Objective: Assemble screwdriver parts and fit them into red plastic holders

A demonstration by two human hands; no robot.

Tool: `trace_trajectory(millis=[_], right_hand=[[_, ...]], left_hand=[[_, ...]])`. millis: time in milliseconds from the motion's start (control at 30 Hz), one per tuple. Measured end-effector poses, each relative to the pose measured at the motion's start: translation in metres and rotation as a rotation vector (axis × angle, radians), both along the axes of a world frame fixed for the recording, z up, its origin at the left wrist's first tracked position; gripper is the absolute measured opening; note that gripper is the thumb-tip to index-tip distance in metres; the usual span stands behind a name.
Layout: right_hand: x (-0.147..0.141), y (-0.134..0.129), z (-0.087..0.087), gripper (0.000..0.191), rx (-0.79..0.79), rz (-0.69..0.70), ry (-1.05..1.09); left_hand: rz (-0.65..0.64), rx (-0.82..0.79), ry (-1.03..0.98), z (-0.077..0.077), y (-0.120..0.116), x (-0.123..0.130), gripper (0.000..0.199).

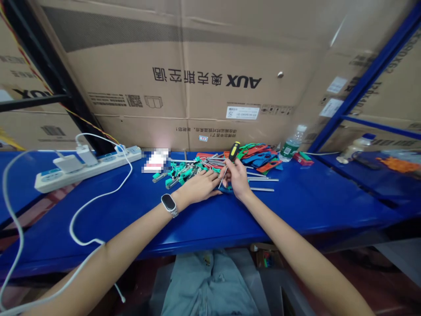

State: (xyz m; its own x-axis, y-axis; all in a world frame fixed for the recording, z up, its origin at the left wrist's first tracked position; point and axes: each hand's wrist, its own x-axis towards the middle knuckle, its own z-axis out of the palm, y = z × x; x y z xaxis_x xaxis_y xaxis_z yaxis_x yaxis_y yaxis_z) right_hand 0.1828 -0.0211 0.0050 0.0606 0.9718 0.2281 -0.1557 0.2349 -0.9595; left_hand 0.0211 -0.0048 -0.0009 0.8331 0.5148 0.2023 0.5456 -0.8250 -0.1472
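Screwdriver [234, 151] stands tilted in the right hand [238, 177], its yellow and black handle up and its shaft slanting down to the left, above the near edge of the parts heaped at the back of the blue table [204, 224]. The right fingers are closed on it near the foot of the handle. The left hand [201, 186], palm down, lies just beside the shaft over some parts; whether it grips any of them I cannot tell. Green clips [171, 181] lie left of the hands, metal rods [263, 179] stick out to the right, and red, green and blue pieces [259, 157] lie behind those. A bottle [291, 145] stands near these pieces; a power strip [95, 169] lies well apart at left.
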Motion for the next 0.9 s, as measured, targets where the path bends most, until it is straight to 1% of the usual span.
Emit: trace_trajectory(millis=[100,200,267,367,467,533,633,767,833,900], right_hand=[[0.004,-0.010,0.003,0.046,0.102,0.004,-0.094],[0.008,-0.018,0.002,0.034,0.266,0.027,-0.261],[0.011,-0.019,0.000,0.028,0.338,0.098,-0.440],[0.012,-0.017,-0.003,0.019,0.373,0.224,-0.815],[0.012,-0.014,-0.004,0.010,0.364,0.245,-1.168],[0.011,-0.014,-0.003,0.007,0.352,0.227,-1.304],[0.009,-0.014,-0.002,0.014,0.346,0.207,-1.370],[0.007,-0.009,-0.005,0.022,0.288,0.147,-1.363],[0.006,-0.005,-0.007,0.027,0.240,0.112,-1.298],[0.004,0.001,-0.008,0.032,0.200,0.062,-1.104]], left_hand=[[0.038,-0.041,-0.113,0.003,0.002,-0.015,0.033],[0.117,-0.056,-0.253,0.010,0.005,-0.042,0.032],[0.163,-0.073,-0.344,0.013,0.008,-0.060,0.033],[0.228,-0.091,-0.443,0.014,0.013,-0.076,0.034],[0.241,-0.098,-0.498,0.013,0.015,-0.079,0.036],[0.214,-0.100,-0.510,0.012,0.013,-0.078,0.037],[0.188,-0.102,-0.493,0.012,0.010,-0.075,0.037],[0.190,-0.105,-0.512,0.009,0.009,-0.075,0.036],[0.193,-0.112,-0.525,0.008,0.010,-0.075,0.039],[0.196,-0.120,-0.531,0.006,0.011,-0.075,0.039]])
